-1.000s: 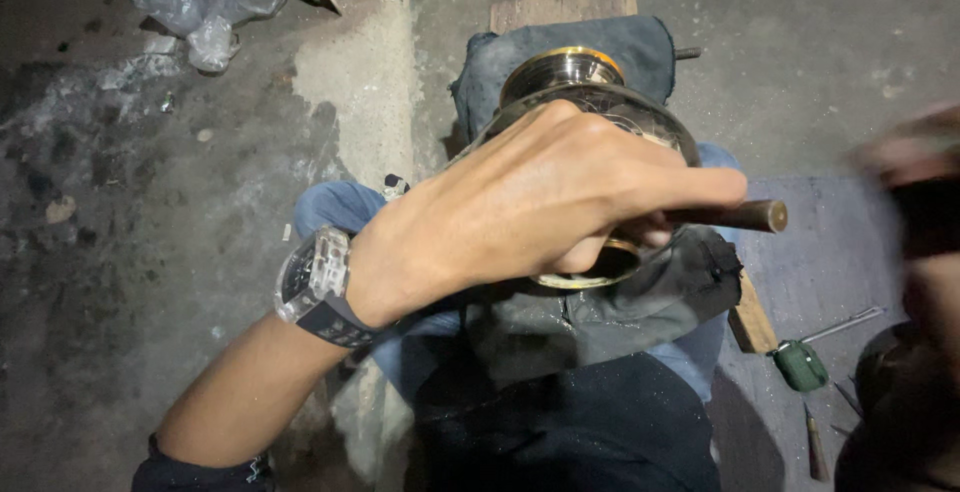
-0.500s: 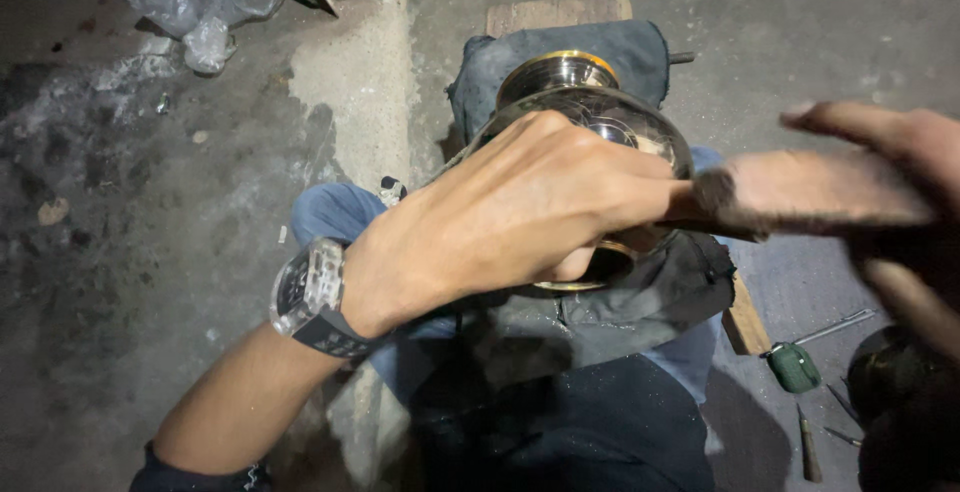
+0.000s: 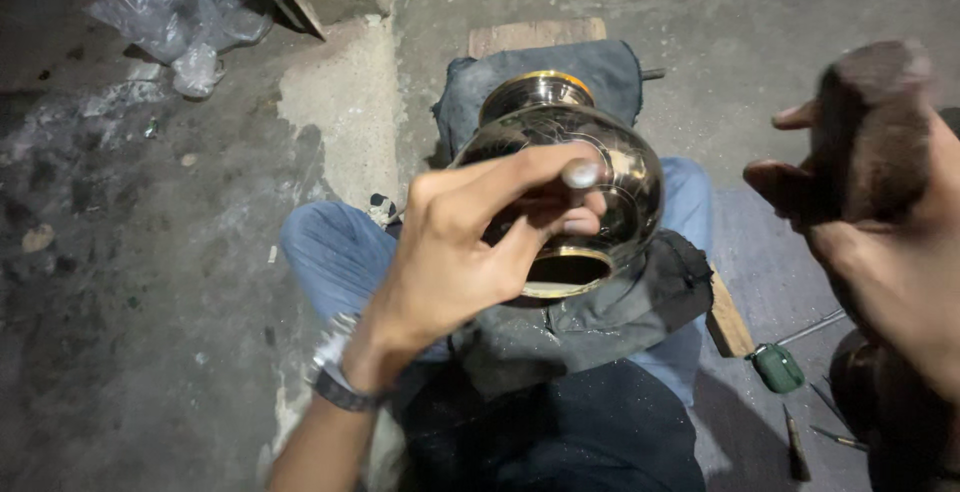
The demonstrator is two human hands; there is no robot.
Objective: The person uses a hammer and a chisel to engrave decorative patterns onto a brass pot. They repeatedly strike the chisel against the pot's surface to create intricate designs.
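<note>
A shiny dark metal pot [image 3: 628, 167] with brass-coloured rims lies on its side on a grey cloth [image 3: 600, 324] across my lap. My left hand [image 3: 465, 252] is above the pot, its fingers closed on a thin metal punch [image 3: 580, 174] whose round end points up toward me. A wristwatch [image 3: 335, 380] is on that wrist. To the right and clear of the pot, my right hand [image 3: 900, 282] is raised and grips a dark wooden mallet [image 3: 868, 122], which is blurred. The punch's lower tip is hidden behind my fingers.
I sit on a rough concrete floor. A green-handled screwdriver [image 3: 777, 367] and thin metal tools [image 3: 795, 447] lie at the right beside a wooden block [image 3: 728, 324]. A crumpled plastic bag [image 3: 185, 27] is at the top left, and a wooden plank [image 3: 535, 34] lies beyond the pot.
My left hand has turned the punch from lying sideways to pointing end-up. My right hand, level with the punch's end half a second ago, has swung up and away to the right.
</note>
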